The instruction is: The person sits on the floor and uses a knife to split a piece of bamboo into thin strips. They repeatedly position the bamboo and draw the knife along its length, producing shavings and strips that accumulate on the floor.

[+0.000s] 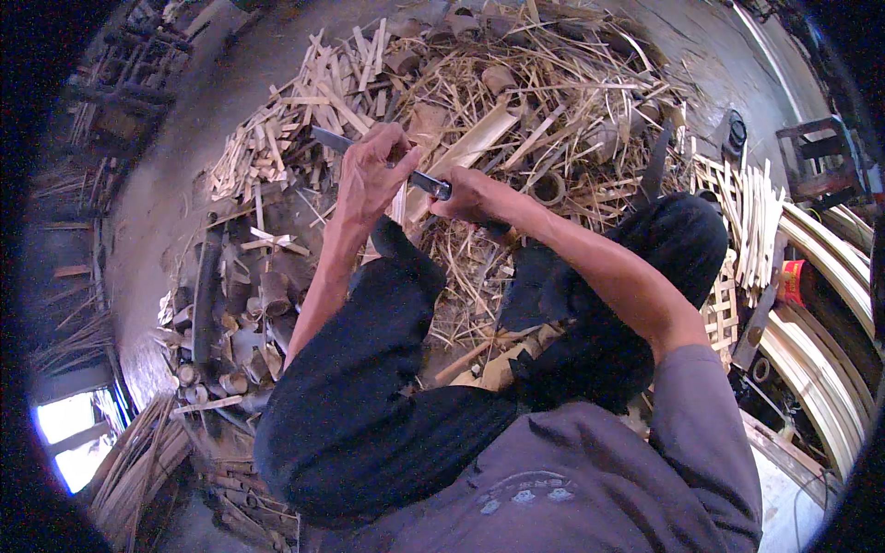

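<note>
My left hand (376,158) is closed around a long dark knife (334,140). One end of its blade sticks out past the knuckles to the left, and a dark rounded end shows on the other side. Close against that end is my right hand (466,195), its fingers curled in; what they hold is hidden. A narrow pale strip (400,201) shows below, between the two hands. Beyond them a broad pale bamboo slat (479,138) slants over a heap of shavings (562,101). Both hands are above my bent, dark-trousered legs.
Short split pieces (304,115) are heaped at far left. Cut bamboo sections (230,359) lie left of my knee. A dark blade (656,166) stands by my right knee. Pale strips (751,221), long curved slats (811,369) and a red container (790,282) are at right.
</note>
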A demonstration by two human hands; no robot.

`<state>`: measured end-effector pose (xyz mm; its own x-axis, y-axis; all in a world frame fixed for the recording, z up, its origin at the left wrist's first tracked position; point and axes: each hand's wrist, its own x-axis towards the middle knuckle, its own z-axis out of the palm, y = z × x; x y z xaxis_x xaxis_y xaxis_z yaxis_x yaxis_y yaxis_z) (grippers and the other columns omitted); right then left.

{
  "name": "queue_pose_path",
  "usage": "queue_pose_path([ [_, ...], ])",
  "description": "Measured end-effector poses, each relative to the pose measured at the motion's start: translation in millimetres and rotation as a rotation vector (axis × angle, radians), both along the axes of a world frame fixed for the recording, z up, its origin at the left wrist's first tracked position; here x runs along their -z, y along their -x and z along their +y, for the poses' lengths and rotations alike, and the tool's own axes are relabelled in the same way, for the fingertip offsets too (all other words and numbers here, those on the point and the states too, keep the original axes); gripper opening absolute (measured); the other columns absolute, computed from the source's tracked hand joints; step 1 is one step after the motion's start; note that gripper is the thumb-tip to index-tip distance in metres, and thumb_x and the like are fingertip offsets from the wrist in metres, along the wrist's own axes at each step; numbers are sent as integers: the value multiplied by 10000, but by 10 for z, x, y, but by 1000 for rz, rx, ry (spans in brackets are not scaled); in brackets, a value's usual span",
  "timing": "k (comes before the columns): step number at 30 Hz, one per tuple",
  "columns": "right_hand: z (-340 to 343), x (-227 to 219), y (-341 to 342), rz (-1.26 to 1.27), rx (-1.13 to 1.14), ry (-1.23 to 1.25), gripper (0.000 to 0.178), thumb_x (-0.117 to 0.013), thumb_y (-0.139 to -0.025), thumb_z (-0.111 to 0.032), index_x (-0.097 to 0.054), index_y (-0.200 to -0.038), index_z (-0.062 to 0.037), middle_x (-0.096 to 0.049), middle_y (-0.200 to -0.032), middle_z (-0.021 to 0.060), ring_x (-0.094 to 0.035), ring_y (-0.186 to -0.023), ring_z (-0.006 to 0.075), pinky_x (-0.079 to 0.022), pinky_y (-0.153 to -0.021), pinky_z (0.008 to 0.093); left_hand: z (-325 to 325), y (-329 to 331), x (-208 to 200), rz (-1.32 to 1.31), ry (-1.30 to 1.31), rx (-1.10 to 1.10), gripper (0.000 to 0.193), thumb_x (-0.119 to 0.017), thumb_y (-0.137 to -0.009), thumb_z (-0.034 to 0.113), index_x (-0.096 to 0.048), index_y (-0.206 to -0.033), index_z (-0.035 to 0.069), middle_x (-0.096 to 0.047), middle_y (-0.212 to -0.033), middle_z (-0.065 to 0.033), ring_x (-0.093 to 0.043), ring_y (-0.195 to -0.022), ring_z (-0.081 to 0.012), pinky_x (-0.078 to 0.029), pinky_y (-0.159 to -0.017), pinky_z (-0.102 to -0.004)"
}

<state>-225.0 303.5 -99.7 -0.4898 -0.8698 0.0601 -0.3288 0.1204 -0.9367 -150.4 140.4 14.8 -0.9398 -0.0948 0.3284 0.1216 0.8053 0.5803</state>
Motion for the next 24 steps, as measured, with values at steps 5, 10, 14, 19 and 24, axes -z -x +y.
queue_pose_path([
  [5,112,298,60,93,52,-179,236,-673,-810,-208,-581,-892,-7,-559,-623,59,-495,-577,120,-417,-533,317,82,168,89,-18,-90,47,216,-658,-779,172,-534,-782,-5,-543,-740,-107,-559,-673,-235,-444,-619,-354],
  [10,49,40,-108,-41,118,-238,258,-642,-792,-272,-601,-855,-25,-578,-605,88,-532,-557,158,-441,-550,338,6,122,116,-12,-120,35,188,-646,-744,128,-519,-769,-7,-520,-718,-107,-554,-642,-248,-439,-588,-352],
  [14,-65,16,-187,2,100,-525,286,-633,-757,-311,-631,-831,-34,-621,-648,103,-608,-595,198,-474,-581,357,-2,60,201,61,-96,9,169,-647,-747,114,-534,-791,-3,-519,-714,-100,-542,-625,-231,-438,-586,-336],
  [19,-103,140,-200,-98,98,-509,275,-607,-736,-319,-641,-791,-52,-635,-668,139,-623,-609,263,-485,-608,394,-62,30,117,-33,-176,14,186,-652,-764,150,-540,-793,4,-530,-754,-91,-560,-678,-222,-446,-623,-328],
  [24,-132,251,-285,-171,53,-537,293,-615,-766,-299,-625,-840,-17,-604,-632,114,-586,-587,206,-469,-605,367,-74,-201,-4,-62,-151,-22,184,-660,-762,150,-549,-792,7,-522,-741,-86,-564,-703,-219,-449,-630,-318],
])
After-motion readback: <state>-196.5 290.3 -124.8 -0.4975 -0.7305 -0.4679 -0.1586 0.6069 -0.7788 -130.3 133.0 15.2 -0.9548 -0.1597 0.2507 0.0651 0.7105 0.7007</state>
